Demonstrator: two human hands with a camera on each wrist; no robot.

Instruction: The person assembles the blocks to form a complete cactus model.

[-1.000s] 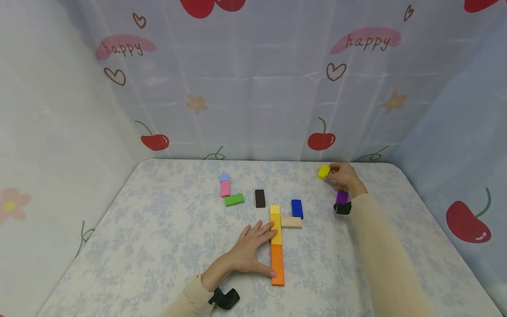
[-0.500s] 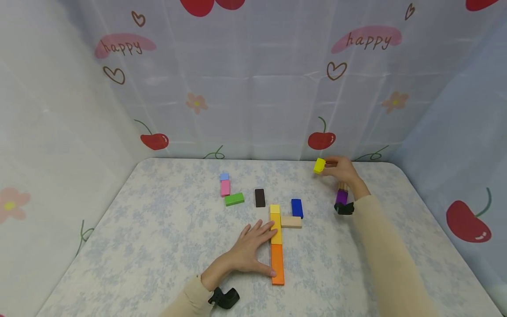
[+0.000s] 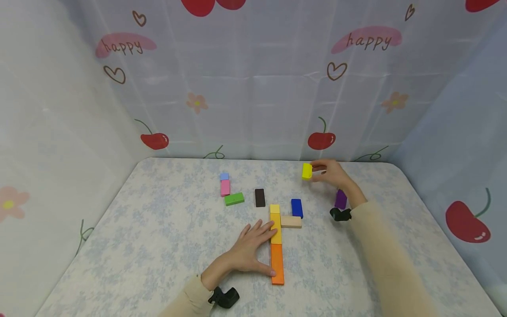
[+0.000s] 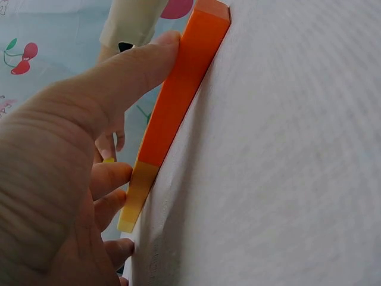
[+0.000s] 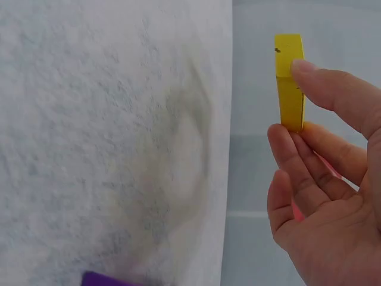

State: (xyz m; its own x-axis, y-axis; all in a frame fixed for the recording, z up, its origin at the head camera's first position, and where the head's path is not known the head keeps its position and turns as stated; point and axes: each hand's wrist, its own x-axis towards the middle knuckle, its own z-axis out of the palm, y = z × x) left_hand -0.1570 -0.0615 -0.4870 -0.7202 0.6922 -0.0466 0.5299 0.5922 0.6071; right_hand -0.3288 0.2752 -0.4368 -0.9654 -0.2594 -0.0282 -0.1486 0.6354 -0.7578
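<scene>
At the far right of the table, the right hand (image 3: 332, 173) pinches a bright yellow block (image 3: 306, 171) between thumb and fingers; in the right wrist view that block (image 5: 290, 89) is held clear of the tabletop. The left hand (image 3: 248, 251) lies spread beside a straight row, fingertips on a yellow-orange block (image 3: 276, 235) and thumb on a long orange block (image 3: 277, 264). A pale yellow block (image 3: 275, 208) tops the row. In the left wrist view the thumb touches the orange block (image 4: 187, 77). A beige block (image 3: 291, 222) meets the row's right side.
A blue block (image 3: 296, 208) stands behind the beige one. Dark brown (image 3: 259, 198), green (image 3: 234, 199), pink (image 3: 225, 188) and light blue (image 3: 224, 176) blocks lie further left. A purple block (image 3: 340, 199) is near the right wrist. Printed curtains surround the table (image 3: 158, 246).
The right hand has moved left with the yellow block, rising slightly and then coming down a little. The left hand and the blocks on the table have stayed put.
</scene>
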